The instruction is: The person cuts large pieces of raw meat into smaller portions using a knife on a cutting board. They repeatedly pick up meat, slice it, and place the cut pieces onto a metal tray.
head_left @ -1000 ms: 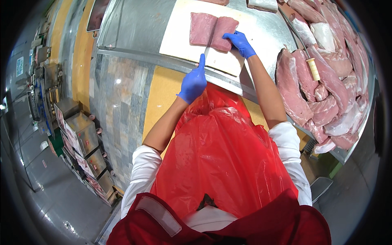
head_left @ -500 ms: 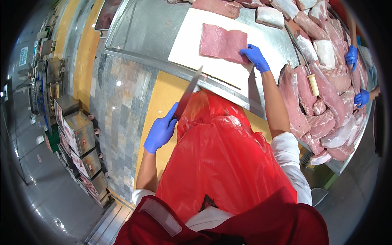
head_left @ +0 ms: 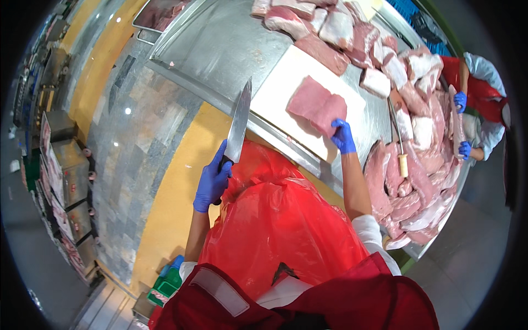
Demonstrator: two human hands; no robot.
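Note:
A knife (head_left: 240, 124) with a broad blade and dark handle is gripped in my blue-gloved left hand (head_left: 212, 181), point upward, off the table's near edge. On the white cutting board (head_left: 275, 104) lies a flat, opened-out slab of pink meat (head_left: 316, 104). My right hand (head_left: 344, 137), gloved in blue too, has its fingers closed on the slab's near right corner. That corner seems slightly raised, though how far is hard to tell.
Pork pieces (head_left: 421, 165) cover the metal table (head_left: 220, 60) along its far and right sides. Among them rests a tool with a pale handle (head_left: 403, 165). At right, a co-worker (head_left: 484, 93) holds a long meat strip (head_left: 456, 124). A meat tray (head_left: 159, 15) stands far left.
The view has shifted, bringing the co-worker into sight. My left hand has turned the knife more upright. My right hand still grips the slab's corner. The co-worker now holds a meat strip.

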